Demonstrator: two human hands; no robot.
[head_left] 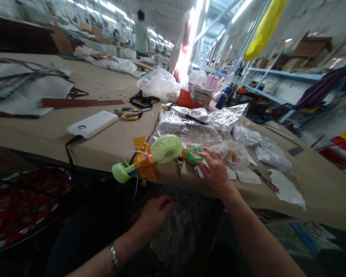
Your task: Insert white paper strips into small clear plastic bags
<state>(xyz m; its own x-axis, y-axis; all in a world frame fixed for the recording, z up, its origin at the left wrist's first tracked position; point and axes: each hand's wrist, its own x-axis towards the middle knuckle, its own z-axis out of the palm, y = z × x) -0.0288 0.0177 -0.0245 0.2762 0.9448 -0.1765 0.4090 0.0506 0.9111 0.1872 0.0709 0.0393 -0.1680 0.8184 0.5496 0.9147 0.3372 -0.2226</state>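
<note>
My right hand is over the table's front edge, thumb and fingers apart, fingertips at the right rim of a green ring-shaped roll, apparently tape. Whether they press on it is unclear. Below the table edge, my left hand is closed with its fingers curled together; anything in them is hidden. Beneath it hangs crumpled clear plastic, dim in the shadow. A light-green small fan is fixed to the table edge with brown tape, left of the roll. Between fan and roll, a pointed metal tool overhangs the edge.
A white power bank with a black cable and yellow-handled pliers lie at left. Silvery plastic packages are behind the roll. Tweezers-like tool and white paper lie at right. A basket of red strips stands lower left.
</note>
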